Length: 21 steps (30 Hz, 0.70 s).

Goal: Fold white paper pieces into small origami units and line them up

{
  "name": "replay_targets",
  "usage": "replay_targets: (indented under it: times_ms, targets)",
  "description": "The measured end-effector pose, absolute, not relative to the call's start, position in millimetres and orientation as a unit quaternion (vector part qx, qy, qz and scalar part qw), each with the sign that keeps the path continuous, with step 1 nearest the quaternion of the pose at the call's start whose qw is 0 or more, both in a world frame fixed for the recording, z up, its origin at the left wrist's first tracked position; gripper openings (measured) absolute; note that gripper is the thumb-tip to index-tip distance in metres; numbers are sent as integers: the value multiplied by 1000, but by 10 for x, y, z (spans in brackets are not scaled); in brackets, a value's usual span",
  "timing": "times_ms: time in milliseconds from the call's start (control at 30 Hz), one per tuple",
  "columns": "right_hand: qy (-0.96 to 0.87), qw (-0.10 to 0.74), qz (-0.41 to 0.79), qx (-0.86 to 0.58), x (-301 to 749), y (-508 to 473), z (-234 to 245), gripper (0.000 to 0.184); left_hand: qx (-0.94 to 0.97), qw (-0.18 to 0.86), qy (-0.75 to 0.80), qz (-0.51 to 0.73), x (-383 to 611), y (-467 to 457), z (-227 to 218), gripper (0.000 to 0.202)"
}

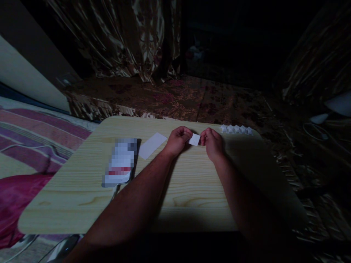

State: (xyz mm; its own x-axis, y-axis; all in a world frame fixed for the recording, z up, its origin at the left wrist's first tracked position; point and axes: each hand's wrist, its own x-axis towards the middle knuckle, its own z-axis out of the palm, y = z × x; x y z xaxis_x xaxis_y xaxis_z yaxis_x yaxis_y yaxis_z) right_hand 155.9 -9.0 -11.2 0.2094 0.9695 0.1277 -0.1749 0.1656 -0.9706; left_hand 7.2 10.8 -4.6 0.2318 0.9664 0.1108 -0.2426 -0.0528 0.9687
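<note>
A small folded piece of white paper (194, 139) is pinched at its left edge by my left hand (178, 140), above the far part of the table. Fold lines cross its face. My right hand (213, 143) is just beside the paper's right edge, with its fingers curled together and nothing visible in them. Whether its fingertips touch the paper is hard to make out. To the left of my left hand, a flat white paper strip (153, 145) lies on the table. Several small white folded paper shapes (236, 129) stand in a row beyond my right hand, near the far right edge.
The light wooden table (192, 193) has rounded corners. On its left side lies a blurred-out phone-like object (120, 162) with a cable beneath it. A striped bedspread (41, 128) and dark pink cloth (22, 204) are at the left. Patterned curtains (142, 36) hang behind.
</note>
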Motion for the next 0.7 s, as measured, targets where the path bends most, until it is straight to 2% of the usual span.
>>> replay_targets:
  times_ms: [167, 400, 500, 600, 700]
  targets:
    - [-463, 613, 420, -484, 1551, -74, -112, 14, 491, 547, 373, 566, 76, 143, -55, 16]
    - [-481, 609, 389, -497, 1554, -96, -97, 13, 481, 519, 399, 583, 78, 168, -42, 22]
    - [-506, 613, 364, -486, 1550, -123, -73, 25, 478, 520, 393, 589, 82, 176, -55, 23]
    - [-533, 590, 397, -459, 1528, -161, -39, 46, 477, 511, 394, 597, 83, 183, -65, 23]
    - [-556, 573, 409, -442, 1497, -183, -23, 49, 477, 500, 404, 599, 81, 189, -69, 24]
